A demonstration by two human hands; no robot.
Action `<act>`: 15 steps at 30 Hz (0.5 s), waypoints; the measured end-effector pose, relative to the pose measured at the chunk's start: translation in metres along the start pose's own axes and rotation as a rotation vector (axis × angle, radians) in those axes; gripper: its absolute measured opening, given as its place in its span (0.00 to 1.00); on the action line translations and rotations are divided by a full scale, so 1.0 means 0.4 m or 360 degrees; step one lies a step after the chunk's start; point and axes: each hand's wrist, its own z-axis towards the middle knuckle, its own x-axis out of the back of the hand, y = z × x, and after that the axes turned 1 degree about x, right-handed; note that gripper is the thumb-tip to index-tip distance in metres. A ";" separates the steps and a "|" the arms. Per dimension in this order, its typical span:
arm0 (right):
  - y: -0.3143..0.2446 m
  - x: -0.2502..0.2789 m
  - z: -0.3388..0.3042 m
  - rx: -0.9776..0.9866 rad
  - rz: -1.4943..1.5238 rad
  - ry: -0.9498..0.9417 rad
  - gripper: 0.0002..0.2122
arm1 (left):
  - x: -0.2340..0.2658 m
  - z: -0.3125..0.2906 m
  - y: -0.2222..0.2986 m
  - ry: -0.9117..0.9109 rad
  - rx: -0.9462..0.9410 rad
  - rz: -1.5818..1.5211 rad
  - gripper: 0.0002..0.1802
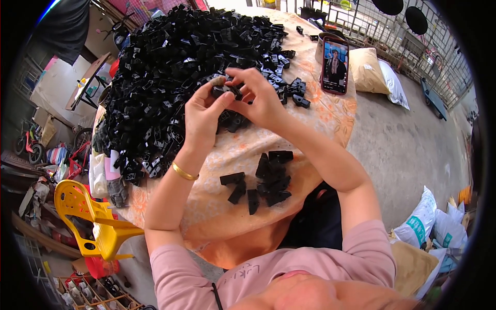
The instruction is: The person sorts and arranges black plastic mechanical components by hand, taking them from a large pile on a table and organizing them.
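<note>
Smooth grey concrete floor [380, 144] spreads along the right of the frame, beside a round-edged table [338, 116] draped in pale orange cloth with a floral print. A heap of black parts [170, 67], small, angular and hard-looking with glossy faces, fills the cloth's upper left. At lower left stands a yellow chair [121, 235] of moulded plastic; at upper right lies a creased tan sack [368, 70]. Just over the heap's lower edge, near the upper centre, the left hand [204, 109] and the right hand [262, 102] meet, fingertips narrowed in a pinch on one small black part [236, 92], its outline mostly hidden by the fingers. A loose cluster of blocky black pieces [269, 181] lies below them at centre, and a slim rectangular phone [335, 66] leans upright near the table's upper right edge. A smooth gold bangle [184, 172] circles the left wrist. The heap's border is ragged, thinning to scattered pieces on its right; patterned cloth separates it from the cluster and gives the forearms room, with more cloth stretching right to the curved table edge.
</note>
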 end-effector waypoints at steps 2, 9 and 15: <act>0.012 0.013 0.010 -0.0107 0.0124 0.0120 0.20 | -0.007 -0.002 0.020 -0.0073 -0.0058 -0.0044 0.18; 0.030 0.066 0.027 -0.0208 0.0056 -0.0601 0.21 | 0.009 0.002 0.019 -0.0203 -0.0077 0.0216 0.19; 0.025 0.296 0.049 -0.0818 -0.1759 -0.0552 0.25 | -0.037 -0.051 0.037 -0.1109 -0.0005 0.1117 0.27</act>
